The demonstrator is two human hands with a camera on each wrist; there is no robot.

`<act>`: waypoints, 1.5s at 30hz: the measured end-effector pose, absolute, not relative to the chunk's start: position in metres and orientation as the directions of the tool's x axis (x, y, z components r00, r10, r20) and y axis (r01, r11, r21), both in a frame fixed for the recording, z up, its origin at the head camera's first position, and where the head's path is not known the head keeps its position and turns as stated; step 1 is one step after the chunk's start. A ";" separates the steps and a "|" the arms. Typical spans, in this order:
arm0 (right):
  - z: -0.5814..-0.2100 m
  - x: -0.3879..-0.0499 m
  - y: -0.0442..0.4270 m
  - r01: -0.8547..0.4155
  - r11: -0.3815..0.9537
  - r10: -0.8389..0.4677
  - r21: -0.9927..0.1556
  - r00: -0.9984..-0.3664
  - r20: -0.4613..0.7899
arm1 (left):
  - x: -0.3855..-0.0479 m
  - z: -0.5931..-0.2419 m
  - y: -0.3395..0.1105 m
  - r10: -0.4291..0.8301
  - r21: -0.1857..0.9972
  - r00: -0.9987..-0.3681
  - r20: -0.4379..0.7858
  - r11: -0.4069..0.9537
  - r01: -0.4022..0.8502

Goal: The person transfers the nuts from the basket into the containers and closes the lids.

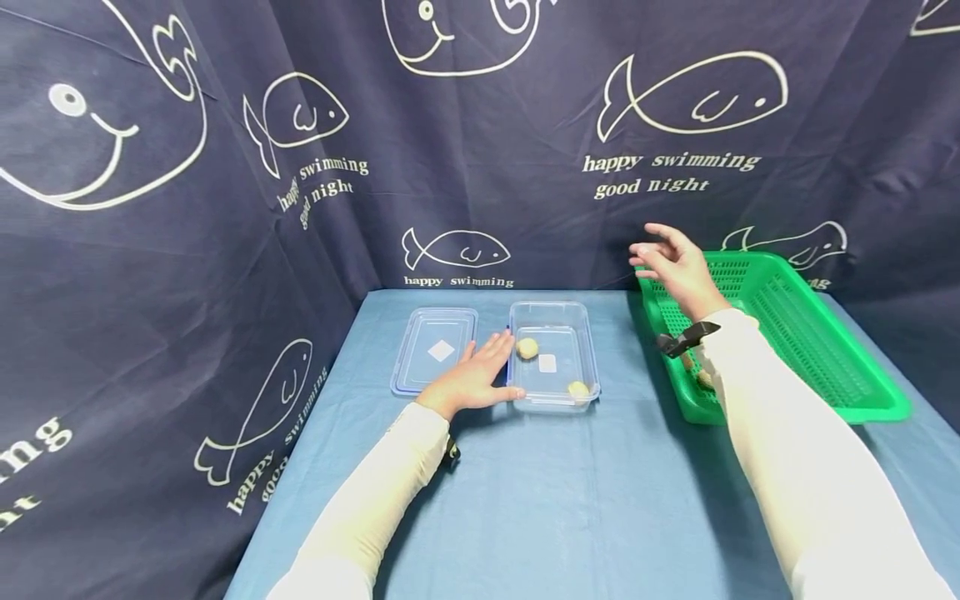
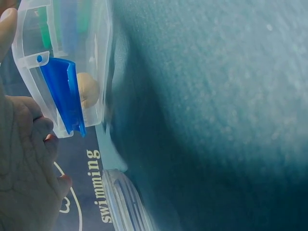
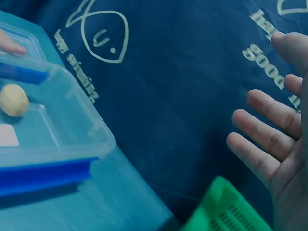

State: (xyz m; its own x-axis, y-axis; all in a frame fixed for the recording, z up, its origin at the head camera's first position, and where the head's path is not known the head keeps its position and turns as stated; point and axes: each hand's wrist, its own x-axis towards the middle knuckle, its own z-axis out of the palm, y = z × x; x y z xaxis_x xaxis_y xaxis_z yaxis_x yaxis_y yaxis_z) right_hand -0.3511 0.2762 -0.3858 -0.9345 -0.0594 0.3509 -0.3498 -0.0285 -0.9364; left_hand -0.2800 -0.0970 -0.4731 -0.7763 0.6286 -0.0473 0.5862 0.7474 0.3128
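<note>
My left hand (image 1: 474, 379) touches the left side of a clear plastic container (image 1: 553, 404), its fingers and thumb spread along the rim. Inside the container lie two round, pale walnut-like things: one (image 1: 527, 348) near the left wall and one (image 1: 578, 390) at the front right corner. A blue side clip (image 2: 65, 94) hangs down beside my left fingers in the left wrist view. My right hand (image 1: 678, 271) is raised over the left back edge of a green basket (image 1: 847, 367). Its fingers are parted and hold nothing in the right wrist view.
A clear lid (image 1: 420, 367) with a blue edge lies left of the container. Several brownish things, partly hidden by my right arm, lie in the basket's left side, among them a pale brown one (image 1: 705, 379). A dark printed curtain (image 1: 480, 167) hangs behind the blue-covered table (image 1: 570, 508).
</note>
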 end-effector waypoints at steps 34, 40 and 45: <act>-0.443 -0.370 0.379 -0.023 0.395 0.160 -0.918 -0.983 0.094 | -0.286 -0.479 -0.097 0.616 0.302 -0.788 -0.017 0.754 0.583; -0.460 -0.378 0.392 0.062 0.479 0.139 -0.876 -0.990 0.006 | -0.286 -0.478 -0.098 0.619 0.297 -0.786 -0.018 0.753 0.587; -0.466 -0.379 0.394 0.073 0.512 0.088 -0.856 -0.996 -0.032 | -0.285 -0.480 -0.098 0.618 0.300 -0.786 -0.026 0.755 0.583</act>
State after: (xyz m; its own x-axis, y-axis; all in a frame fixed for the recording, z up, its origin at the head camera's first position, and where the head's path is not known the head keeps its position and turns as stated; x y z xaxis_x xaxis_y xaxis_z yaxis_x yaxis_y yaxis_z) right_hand -0.3789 0.3937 -0.4664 -0.9956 0.0882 -0.0321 0.0729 0.5118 -0.8560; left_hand -0.2850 -0.0982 -0.4801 -0.7861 0.6175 -0.0261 0.5832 0.7551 0.2996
